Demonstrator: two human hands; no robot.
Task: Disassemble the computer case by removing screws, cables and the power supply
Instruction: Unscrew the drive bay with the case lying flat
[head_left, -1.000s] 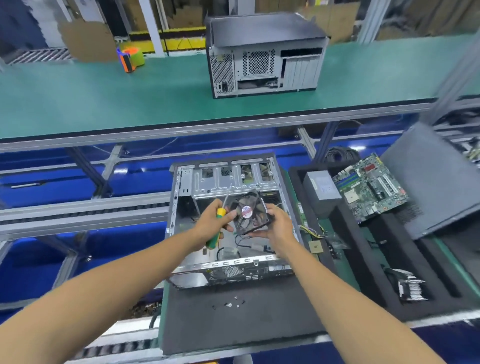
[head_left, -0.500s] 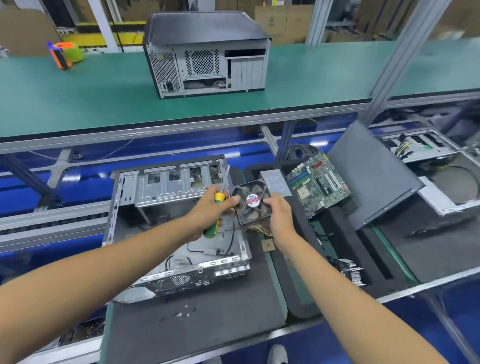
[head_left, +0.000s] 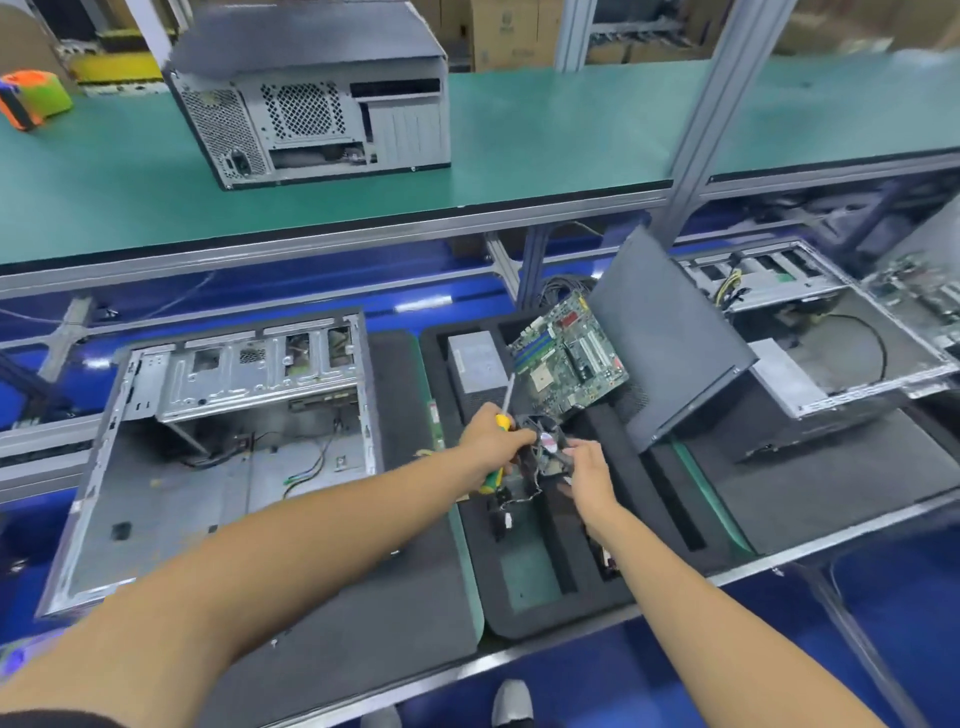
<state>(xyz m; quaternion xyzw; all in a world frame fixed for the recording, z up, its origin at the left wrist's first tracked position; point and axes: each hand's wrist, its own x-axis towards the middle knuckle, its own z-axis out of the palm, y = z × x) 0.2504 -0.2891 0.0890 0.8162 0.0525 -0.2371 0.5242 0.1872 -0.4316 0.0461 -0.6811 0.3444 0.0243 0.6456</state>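
Note:
An opened grey computer case (head_left: 156, 467) lies on its side on a dark mat at the left, with loose cables inside. My left hand (head_left: 493, 441) grips a yellow-and-green screwdriver (head_left: 500, 422), its shaft pointing up. That hand also touches a small black case fan (head_left: 545, 447) with a trailing cable. My right hand (head_left: 587, 467) holds the fan's right side. Both hands are over the black foam tray (head_left: 524, 613), to the right of the case. A grey power supply (head_left: 475, 361) and a green motherboard (head_left: 566, 358) lie at the tray's far end.
A black side panel (head_left: 670, 338) leans up at the tray's right. Another opened case (head_left: 831, 353) lies farther right. A closed case (head_left: 317, 104) and an orange-green object (head_left: 31, 101) stand on the green upper shelf. A metal post (head_left: 711, 119) rises at centre right.
Both hands carried the fan out of the open case and to the right, over the foam tray. My view swung right, so the case now lies at the left.

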